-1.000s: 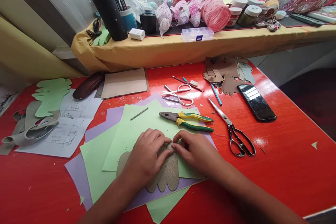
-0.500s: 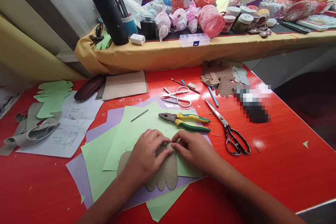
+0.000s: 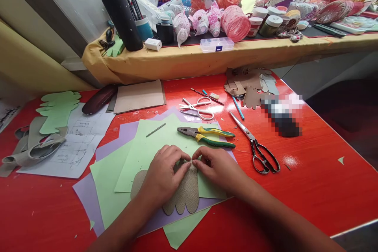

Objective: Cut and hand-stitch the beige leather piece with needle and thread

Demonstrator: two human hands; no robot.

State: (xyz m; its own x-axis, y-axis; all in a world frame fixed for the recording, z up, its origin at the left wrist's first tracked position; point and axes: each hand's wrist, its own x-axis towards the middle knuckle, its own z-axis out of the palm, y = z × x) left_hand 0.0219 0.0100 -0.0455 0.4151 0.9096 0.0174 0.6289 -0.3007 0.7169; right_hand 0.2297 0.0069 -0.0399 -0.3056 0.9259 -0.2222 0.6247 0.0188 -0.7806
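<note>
A grey-beige leather piece with rounded, finger-like lobes (image 3: pixel 189 191) lies on stacked green paper (image 3: pixel 132 165) and purple paper (image 3: pixel 85 197). My left hand (image 3: pixel 167 171) rests over it, thumb and fingertips pinched at its upper edge. Close beside, my right hand (image 3: pixel 215 167) has thumb and forefinger pinched at that same edge. The fingertips nearly touch; anything finer between them is too small to make out. Pliers with yellow-green handles (image 3: pixel 206 136) lie just above the hands, and a thin metal rod (image 3: pixel 156 130) is to their left.
Large scissors (image 3: pixel 255 143) lie at right, with white-handled scissors (image 3: pixel 199 108) further back. Brown leather pieces (image 3: pixel 240 84) are at the back right. A drawn sheet (image 3: pixel 82 141) and green cutouts (image 3: pixel 57 106) lie left. Behind, a cloth-covered ledge (image 3: pixel 177 61) holds jars and crafts.
The left thumb has moved up and slightly left, closer to its fingertips at the leather's upper edge. The whole view has shifted slightly. Both hands remain at the same spot.
</note>
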